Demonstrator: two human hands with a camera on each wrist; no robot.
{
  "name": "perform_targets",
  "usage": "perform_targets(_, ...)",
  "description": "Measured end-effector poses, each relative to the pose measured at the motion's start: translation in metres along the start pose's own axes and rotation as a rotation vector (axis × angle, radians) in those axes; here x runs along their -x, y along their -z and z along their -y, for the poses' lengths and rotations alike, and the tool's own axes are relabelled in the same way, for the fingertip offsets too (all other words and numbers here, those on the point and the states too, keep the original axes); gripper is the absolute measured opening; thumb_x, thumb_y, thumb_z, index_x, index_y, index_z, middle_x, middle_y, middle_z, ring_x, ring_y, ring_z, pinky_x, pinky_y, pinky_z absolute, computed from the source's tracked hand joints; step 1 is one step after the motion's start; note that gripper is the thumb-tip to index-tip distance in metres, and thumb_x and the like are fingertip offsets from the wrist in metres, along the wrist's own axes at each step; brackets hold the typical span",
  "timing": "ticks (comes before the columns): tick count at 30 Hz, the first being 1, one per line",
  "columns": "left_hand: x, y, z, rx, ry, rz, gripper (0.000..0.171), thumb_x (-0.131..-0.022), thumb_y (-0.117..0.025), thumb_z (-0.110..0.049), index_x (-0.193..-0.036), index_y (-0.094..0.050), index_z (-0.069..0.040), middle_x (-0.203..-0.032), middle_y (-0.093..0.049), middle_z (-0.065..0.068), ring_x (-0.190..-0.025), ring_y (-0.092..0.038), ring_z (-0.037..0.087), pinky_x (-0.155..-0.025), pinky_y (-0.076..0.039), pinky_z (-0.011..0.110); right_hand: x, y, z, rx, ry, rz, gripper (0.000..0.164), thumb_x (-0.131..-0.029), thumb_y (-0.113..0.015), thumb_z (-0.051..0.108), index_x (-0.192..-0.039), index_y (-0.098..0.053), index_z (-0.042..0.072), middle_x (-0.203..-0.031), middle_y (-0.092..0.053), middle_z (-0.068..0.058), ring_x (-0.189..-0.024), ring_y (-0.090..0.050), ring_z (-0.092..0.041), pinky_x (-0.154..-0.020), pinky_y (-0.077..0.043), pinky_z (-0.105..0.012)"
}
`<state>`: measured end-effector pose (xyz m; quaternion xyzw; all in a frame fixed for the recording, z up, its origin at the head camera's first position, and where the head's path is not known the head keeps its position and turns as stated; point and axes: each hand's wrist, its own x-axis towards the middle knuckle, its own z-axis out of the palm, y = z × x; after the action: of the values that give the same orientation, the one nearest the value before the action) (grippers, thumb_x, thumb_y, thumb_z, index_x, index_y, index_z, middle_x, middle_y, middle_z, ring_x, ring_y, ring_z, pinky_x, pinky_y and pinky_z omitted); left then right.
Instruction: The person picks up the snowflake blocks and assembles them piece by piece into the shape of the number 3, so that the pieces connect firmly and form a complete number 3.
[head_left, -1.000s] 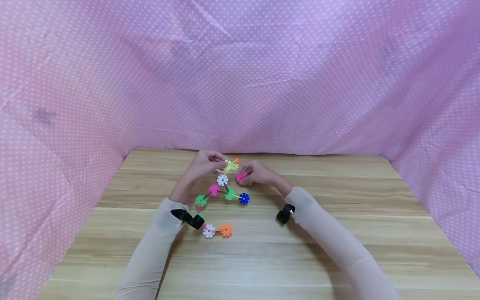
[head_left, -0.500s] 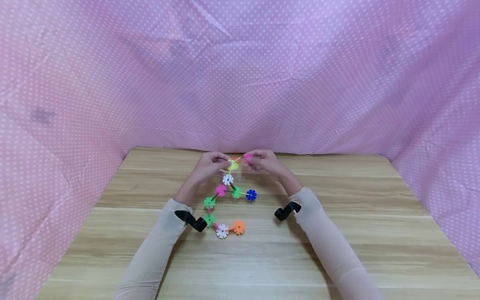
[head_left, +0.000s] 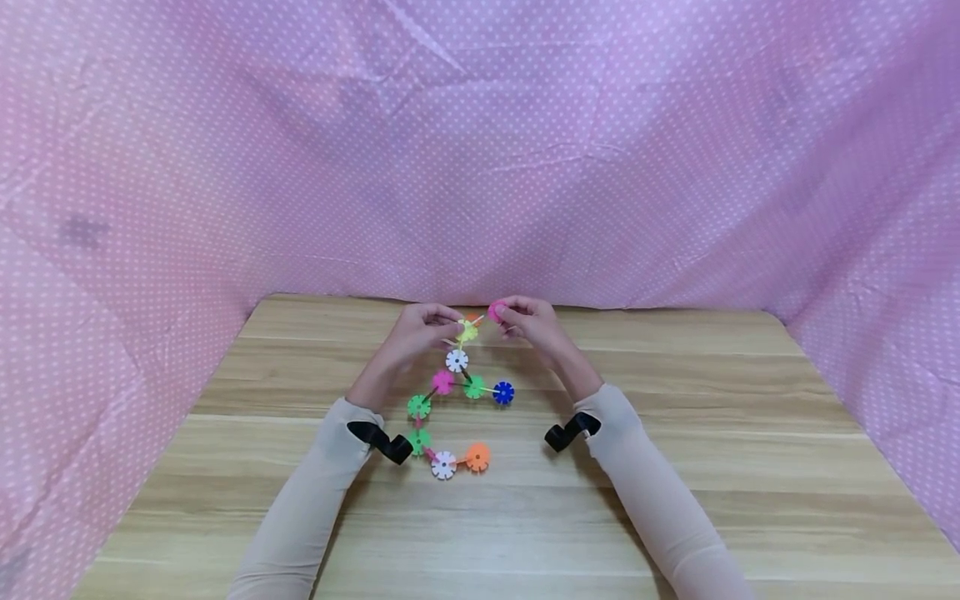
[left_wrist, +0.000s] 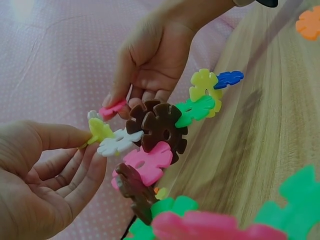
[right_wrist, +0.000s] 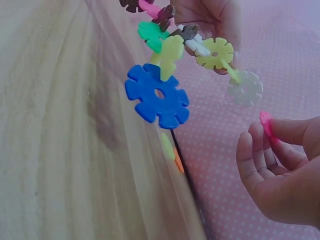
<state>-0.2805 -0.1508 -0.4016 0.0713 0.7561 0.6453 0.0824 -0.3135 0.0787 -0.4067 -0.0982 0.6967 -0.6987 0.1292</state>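
Observation:
My left hand (head_left: 422, 332) pinches a yellow notched snowflake disc (right_wrist: 215, 53) near the far end of a chain of interlocked plastic discs. Beyond it, a whitish disc (right_wrist: 245, 89) forms the chain's tip and points toward my right hand (head_left: 534, 327). Between thumb and fingers, my right hand pinches a loose pink disc (head_left: 497, 311), held on edge close to that tip. The chain runs back toward the person through white (head_left: 457, 361), green (head_left: 474, 387), pink (head_left: 443, 382) and brown discs. A blue disc (head_left: 503, 392) ends a side branch; an orange disc (head_left: 477, 457) ends the near side.
A yellow piece (right_wrist: 168, 146) and an orange piece (right_wrist: 178, 160) lie on the wooden table (head_left: 675, 467) near its far edge. Pink dotted cloth (head_left: 480, 167) hangs behind and at both sides. Each wrist wears a black camera mount.
My right hand has carried the pink disc up and away from the person, near the chain's tip. The chain has shifted slightly right, with my left hand still pinching it.

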Motion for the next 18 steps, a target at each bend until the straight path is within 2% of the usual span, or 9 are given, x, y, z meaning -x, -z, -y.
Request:
perform_targets(3,0.0000,0.0011,0.0006,-0.012,-0.009,0.006,0.024,-0.095,-0.069,-0.006,-0.115,-0.067,0.007,-0.093,-0.068,0.006,-0.081,-0.069,0.016,-0.082,-0.064,0.038,0.0007,0.0004,0.0014,-0.009,0.008,-0.011,0.026,-0.100,-0.062,0.006,-0.122,-0.063,-0.008,-0.105,-0.072,-0.016,-0.076,-0.065,-0.013,-0.075,-0.061,-0.027)
perform_targets(5,0.0000,0.0016,0.0011,-0.015,-0.010,0.014,0.024,-0.095,-0.070,-0.006,-0.115,-0.067,0.006,-0.095,-0.069,0.007,-0.081,-0.069,0.015,-0.084,-0.064,0.041,0.0014,0.0005,0.0024,0.008,0.007,-0.005,0.026,-0.100,-0.062,0.006,-0.122,-0.063,-0.007,-0.109,-0.071,-0.017,-0.077,-0.067,-0.015,-0.079,-0.062,-0.031)
perform_targets(11,-0.0005,0.0021,0.0015,-0.055,-0.022,0.025,0.025,-0.095,-0.070,-0.007,-0.117,-0.067,0.005,-0.099,-0.072,0.011,-0.083,-0.069,0.014,-0.089,-0.062,0.047,0.0042,-0.0008,0.0047,0.082,0.028,0.039,0.025,-0.100,-0.064,0.011,-0.120,-0.065,-0.005,-0.097,-0.070,-0.004,-0.082,-0.066,-0.020,-0.088,-0.061,-0.043)
perform_targets(18,-0.0007,0.0015,0.0000,-0.065,-0.037,0.039,0.024,-0.095,-0.069,-0.004,-0.117,-0.067,0.007,-0.096,-0.073,0.011,-0.081,-0.069,0.013,-0.089,-0.061,0.050,0.0064,-0.0018,0.0060,0.098,0.058,0.049,0.025,-0.100,-0.063,0.007,-0.119,-0.065,-0.009,-0.096,-0.071,-0.008,-0.077,-0.066,-0.016,-0.080,-0.062,-0.034)
